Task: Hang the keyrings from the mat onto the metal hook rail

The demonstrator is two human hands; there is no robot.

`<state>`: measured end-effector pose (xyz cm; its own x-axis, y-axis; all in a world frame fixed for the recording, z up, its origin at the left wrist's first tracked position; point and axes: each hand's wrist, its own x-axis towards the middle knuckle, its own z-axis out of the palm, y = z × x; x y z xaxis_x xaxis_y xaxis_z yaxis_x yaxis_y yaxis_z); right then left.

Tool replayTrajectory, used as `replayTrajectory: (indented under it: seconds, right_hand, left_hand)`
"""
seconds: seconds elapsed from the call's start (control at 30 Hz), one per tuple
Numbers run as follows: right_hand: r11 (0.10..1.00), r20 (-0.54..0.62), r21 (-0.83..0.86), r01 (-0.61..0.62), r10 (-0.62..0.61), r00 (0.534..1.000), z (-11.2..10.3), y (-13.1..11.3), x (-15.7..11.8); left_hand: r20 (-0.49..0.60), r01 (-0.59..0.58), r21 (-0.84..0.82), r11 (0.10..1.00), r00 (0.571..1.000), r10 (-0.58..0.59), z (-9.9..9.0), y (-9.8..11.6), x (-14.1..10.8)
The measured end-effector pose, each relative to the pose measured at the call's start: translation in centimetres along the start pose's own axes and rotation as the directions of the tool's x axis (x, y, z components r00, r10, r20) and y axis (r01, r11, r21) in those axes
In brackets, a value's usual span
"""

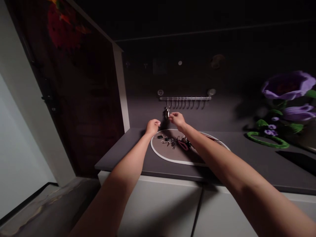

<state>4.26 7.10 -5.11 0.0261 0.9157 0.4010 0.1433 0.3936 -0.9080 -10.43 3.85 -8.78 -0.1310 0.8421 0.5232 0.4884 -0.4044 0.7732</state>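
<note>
A clear hook rail (185, 98) is fixed to the dark wall, and a small bunch of keys (168, 112) hangs from its leftmost hook. The pinched fingertips of my right hand (177, 119) are at the right side of these keys. Lower and to the left, my left hand (153, 127) is closed with its fingertips together, apart from the keys; whatever it may hold is too small to make out. Below both hands lies an oval mat (163, 154) with a white rim. Several loose keys (169, 141) and a pink strap (183, 145) rest on it, partly hidden by my right forearm.
Purple flowers (287, 87) and a green ring (268, 144) stand on the right of the dark countertop (259, 168). White cabinet doors (160, 207) are underneath. At the left is a dark door (86, 98) with a handle. A round white spot (180, 63) shows on the wall.
</note>
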Motion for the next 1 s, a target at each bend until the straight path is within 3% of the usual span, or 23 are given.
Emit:
replayTrajectory:
  seconds: [0.13, 0.3, 0.43, 0.5, 0.6, 0.87, 1.0]
  right_hand:
    - [0.996, 0.093, 0.039, -0.082, 0.079, 0.993, -0.5, -0.5, -2.9]
    - [0.981, 0.257, -0.172, 0.094, -0.047, 0.965, -1.8, 0.6, -4.7]
    - [0.793, 0.381, -0.521, 0.317, -0.116, 0.917, -2.8, 1.4, -5.4]
    - [0.689, 0.444, -0.608, 0.394, -0.116, 0.888, -3.0, 1.5, -5.7]
    - [0.605, 0.519, -0.647, 0.465, -0.098, 0.849, -3.0, 1.5, -6.0]
    - [0.549, 0.543, -0.69, 0.473, -0.039, 0.839, -2.5, 1.8, -5.9]
    - [0.556, 0.546, -0.686, 0.469, -0.033, 0.837, -2.4, 1.8, -6.1]
  left_hand:
    - [0.106, 0.001, 0.055, 0.998, 0.994, -0.006, 0.0, 0.3, -0.5]
    - [0.242, -0.105, 0.226, 0.969, 0.969, 0.048, -0.2, 0.1, -0.9]
    - [0.349, -0.164, 0.35, 0.922, 0.936, 0.034, -0.4, 0.2, -1.1]
    - [0.377, -0.185, 0.393, 0.901, 0.926, 0.026, -0.5, 0.3, -1.2]
    - [0.411, -0.216, 0.439, 0.872, 0.912, 0.019, -0.5, 0.4, -1.3]
    - [0.447, -0.212, 0.502, 0.839, 0.894, -0.041, -0.4, 0.5, -1.6]
    - [0.436, -0.187, 0.463, 0.866, 0.899, -0.039, -0.3, 0.9, -1.7]
